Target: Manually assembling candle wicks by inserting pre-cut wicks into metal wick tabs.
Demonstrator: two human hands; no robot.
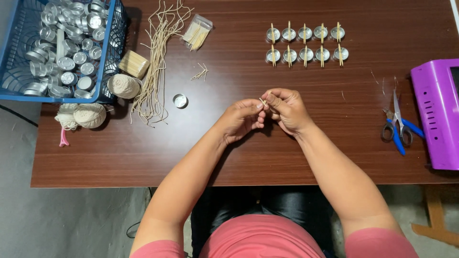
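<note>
Wooden sticks are what I have between my fingers now: my left hand (242, 118) and my right hand (286, 111) meet over the middle of the bench (239, 157), both pinched shut on a thin little stick (263, 101) whose tip shows between my thumbs; whether a wick is caught in it I cannot tell. Taking the finished cups (306, 44) as my landmark, my hands work below them and a little to their left. I count ten of those small metal cups, in two rows of five, each with a stick laid across its mouth, so I judge ten done. One bare cup (180, 101) waits well to their left and lower, just beside my left hand. Much seems left: further left still, the blue basket (62, 48) holds a heap of empty cups, too many to count. Between it and the rows lie one bundle of cut wicks (155, 62), one clear bag of sticks (197, 32) and a few loose sticks (201, 72). Two string balls (106, 100) sit below the basket. One pair of blue scissors (399, 125) lies right of the rows and lower.
</note>
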